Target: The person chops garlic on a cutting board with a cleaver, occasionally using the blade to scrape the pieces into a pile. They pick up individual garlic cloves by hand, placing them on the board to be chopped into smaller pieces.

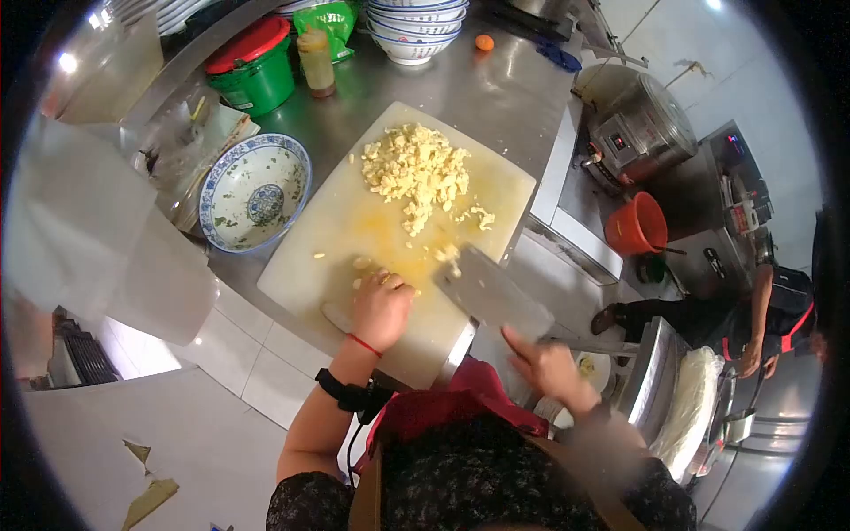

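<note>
While a large heap of diced yellow pieces [416, 170] already lies at the far side of the cutting board [354, 230], the left hand [382, 307] curls over the last bits near the front edge and the right hand [547, 363] grips the cleaver [491, 292].

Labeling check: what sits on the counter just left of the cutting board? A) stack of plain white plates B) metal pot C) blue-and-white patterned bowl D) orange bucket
C: the blue-and-white bowl rests on the steel counter beside the cutting board's left edge, nearly empty apart from green flecks; the orange bucket is off to the right, below counter level.
</note>
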`<action>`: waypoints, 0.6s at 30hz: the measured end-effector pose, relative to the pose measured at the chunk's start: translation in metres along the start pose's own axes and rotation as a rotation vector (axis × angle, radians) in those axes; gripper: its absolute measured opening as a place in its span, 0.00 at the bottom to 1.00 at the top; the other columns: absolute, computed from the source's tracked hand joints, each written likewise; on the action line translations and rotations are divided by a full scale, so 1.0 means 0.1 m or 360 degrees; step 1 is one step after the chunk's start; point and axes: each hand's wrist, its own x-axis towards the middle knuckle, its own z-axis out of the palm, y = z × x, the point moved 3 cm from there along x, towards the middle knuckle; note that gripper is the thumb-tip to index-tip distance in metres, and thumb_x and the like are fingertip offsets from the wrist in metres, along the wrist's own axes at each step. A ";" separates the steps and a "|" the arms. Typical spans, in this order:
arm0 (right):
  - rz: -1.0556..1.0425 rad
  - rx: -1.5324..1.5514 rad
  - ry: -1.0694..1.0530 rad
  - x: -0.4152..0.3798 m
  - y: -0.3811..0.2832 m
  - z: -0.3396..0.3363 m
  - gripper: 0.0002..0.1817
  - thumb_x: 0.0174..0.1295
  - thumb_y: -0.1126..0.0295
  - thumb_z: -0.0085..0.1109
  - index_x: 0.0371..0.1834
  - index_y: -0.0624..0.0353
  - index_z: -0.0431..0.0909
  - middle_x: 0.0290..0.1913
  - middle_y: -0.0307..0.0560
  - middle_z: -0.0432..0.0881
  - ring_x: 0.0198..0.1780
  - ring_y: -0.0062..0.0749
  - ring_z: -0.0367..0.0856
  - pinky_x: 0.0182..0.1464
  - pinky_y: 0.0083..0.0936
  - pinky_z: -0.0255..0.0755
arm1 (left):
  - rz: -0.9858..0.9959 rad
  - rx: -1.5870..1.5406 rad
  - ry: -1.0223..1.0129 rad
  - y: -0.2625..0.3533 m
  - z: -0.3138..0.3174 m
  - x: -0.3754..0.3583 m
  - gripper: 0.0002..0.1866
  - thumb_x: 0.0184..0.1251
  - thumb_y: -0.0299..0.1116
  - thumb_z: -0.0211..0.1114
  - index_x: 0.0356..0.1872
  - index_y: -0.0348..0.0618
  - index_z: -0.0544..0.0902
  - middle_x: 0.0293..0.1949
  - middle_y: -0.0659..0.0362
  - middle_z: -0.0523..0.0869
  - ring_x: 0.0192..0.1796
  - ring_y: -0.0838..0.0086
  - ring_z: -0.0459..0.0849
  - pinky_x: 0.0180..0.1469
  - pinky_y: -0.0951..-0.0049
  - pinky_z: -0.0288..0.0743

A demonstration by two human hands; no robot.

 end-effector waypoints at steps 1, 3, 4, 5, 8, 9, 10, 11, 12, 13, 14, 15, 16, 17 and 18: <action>-0.0059 -0.0082 0.0049 0.20 -0.04 -0.11 0.29 0.62 0.57 0.57 0.68 0.39 0.65 0.20 0.55 0.78 0.21 0.51 0.80 0.27 0.44 0.75 | -0.0002 -0.0009 -0.0062 -0.01 0.04 0.03 0.03 0.49 0.27 0.62 0.24 0.45 0.84 0.31 0.57 0.83 0.43 0.59 0.80 0.48 0.59 0.71; -0.0015 -0.0099 0.0105 0.61 -0.08 -0.33 0.28 0.63 0.56 0.56 0.68 0.40 0.66 0.21 0.55 0.79 0.23 0.52 0.80 0.28 0.44 0.76 | 0.0057 0.0051 0.0004 0.04 0.18 0.19 0.03 0.49 0.27 0.63 0.24 0.44 0.84 0.31 0.56 0.83 0.43 0.60 0.80 0.48 0.60 0.72; 0.0015 -0.0123 0.0145 0.69 -0.10 -0.40 0.28 0.63 0.55 0.55 0.67 0.41 0.66 0.22 0.55 0.80 0.24 0.52 0.80 0.29 0.44 0.76 | 0.0096 0.0106 0.0076 0.10 0.23 0.27 0.03 0.49 0.27 0.63 0.24 0.44 0.84 0.31 0.56 0.83 0.43 0.60 0.80 0.48 0.60 0.72; 0.0011 -0.0125 0.0151 0.66 -0.11 -0.44 0.28 0.63 0.55 0.55 0.67 0.41 0.66 0.22 0.55 0.80 0.24 0.52 0.80 0.29 0.44 0.76 | 0.0099 0.0109 0.0082 0.15 0.24 0.36 0.03 0.49 0.27 0.63 0.24 0.44 0.84 0.31 0.56 0.83 0.43 0.60 0.80 0.48 0.60 0.72; 0.0206 -0.0186 0.0006 0.45 -0.01 -0.44 0.28 0.62 0.57 0.57 0.67 0.42 0.66 0.26 0.54 0.82 0.28 0.53 0.81 0.30 0.44 0.76 | -0.0022 -0.0027 0.0199 0.17 0.27 0.49 0.01 0.49 0.28 0.65 0.24 0.44 0.83 0.30 0.55 0.83 0.43 0.59 0.80 0.45 0.60 0.73; 0.0084 -0.0108 0.0142 0.33 0.01 -0.38 0.29 0.61 0.59 0.59 0.67 0.43 0.67 0.26 0.53 0.81 0.28 0.51 0.81 0.29 0.43 0.75 | -0.0034 -0.0035 0.0210 0.15 0.20 0.45 0.01 0.49 0.28 0.65 0.24 0.44 0.83 0.30 0.55 0.83 0.43 0.59 0.80 0.45 0.60 0.73; -0.0027 -0.0015 0.0272 0.24 0.01 -0.34 0.30 0.60 0.60 0.61 0.67 0.44 0.67 0.26 0.52 0.81 0.28 0.50 0.81 0.28 0.41 0.74 | -0.0149 -0.0063 0.0197 0.08 0.11 0.34 0.01 0.49 0.28 0.66 0.24 0.43 0.82 0.30 0.55 0.83 0.42 0.58 0.80 0.45 0.60 0.72; -0.0019 -0.0007 0.0260 0.24 -0.01 -0.34 0.30 0.60 0.60 0.61 0.67 0.44 0.67 0.26 0.52 0.81 0.28 0.50 0.81 0.28 0.41 0.74 | -0.0260 -0.0086 0.0177 0.00 0.00 0.25 0.02 0.49 0.28 0.66 0.24 0.43 0.82 0.30 0.54 0.82 0.41 0.58 0.79 0.45 0.60 0.72; -0.0066 0.0072 0.0333 0.27 -0.10 -0.39 0.31 0.59 0.61 0.63 0.67 0.44 0.68 0.26 0.51 0.81 0.26 0.49 0.80 0.27 0.40 0.73 | -0.0249 -0.0043 0.0234 -0.05 -0.13 0.16 0.02 0.49 0.28 0.66 0.24 0.43 0.82 0.31 0.55 0.82 0.40 0.58 0.80 0.45 0.61 0.72; -0.0111 0.0155 0.0405 0.29 -0.16 -0.39 0.32 0.58 0.63 0.64 0.67 0.44 0.68 0.25 0.50 0.80 0.25 0.47 0.79 0.26 0.39 0.72 | -0.0239 0.0003 0.0288 -0.10 -0.22 0.06 0.02 0.49 0.27 0.66 0.25 0.43 0.82 0.31 0.55 0.82 0.39 0.58 0.80 0.44 0.62 0.72; -0.0157 0.0247 0.0461 0.31 -0.19 -0.34 0.32 0.57 0.63 0.65 0.67 0.44 0.68 0.21 0.48 0.77 0.22 0.46 0.77 0.24 0.37 0.71 | -0.0242 0.0012 0.0268 -0.16 -0.27 -0.05 0.02 0.49 0.27 0.66 0.25 0.43 0.82 0.31 0.55 0.82 0.39 0.58 0.80 0.44 0.62 0.72; -0.0185 0.0252 0.0411 0.31 -0.14 -0.13 0.32 0.58 0.61 0.64 0.68 0.44 0.67 0.19 0.50 0.76 0.20 0.47 0.77 0.24 0.38 0.71 | -0.0224 -0.0031 0.0288 -0.21 -0.32 -0.15 0.02 0.50 0.26 0.66 0.27 0.44 0.83 0.33 0.55 0.82 0.38 0.59 0.80 0.44 0.63 0.73; -0.0150 0.0148 0.0252 0.28 -0.02 0.19 0.32 0.58 0.60 0.63 0.68 0.45 0.66 0.19 0.51 0.76 0.20 0.47 0.77 0.24 0.38 0.71 | -0.0208 -0.0078 0.0320 -0.22 -0.34 -0.21 0.04 0.50 0.26 0.66 0.28 0.44 0.84 0.34 0.56 0.82 0.38 0.60 0.80 0.44 0.63 0.73; -0.0107 0.0048 0.0091 0.20 0.05 0.43 0.33 0.59 0.59 0.63 0.69 0.45 0.65 0.18 0.52 0.76 0.20 0.48 0.77 0.23 0.39 0.71 | -0.0204 -0.0071 0.0321 -0.22 -0.34 -0.27 0.04 0.50 0.26 0.66 0.28 0.44 0.84 0.34 0.56 0.82 0.38 0.60 0.80 0.44 0.63 0.73; -0.0068 0.0084 0.0109 0.07 0.07 0.44 0.33 0.59 0.59 0.61 0.69 0.46 0.64 0.19 0.53 0.76 0.20 0.48 0.78 0.23 0.39 0.72 | -0.0247 -0.0113 0.0304 -0.23 -0.32 -0.34 0.05 0.50 0.25 0.66 0.30 0.45 0.84 0.35 0.56 0.82 0.37 0.61 0.81 0.43 0.63 0.74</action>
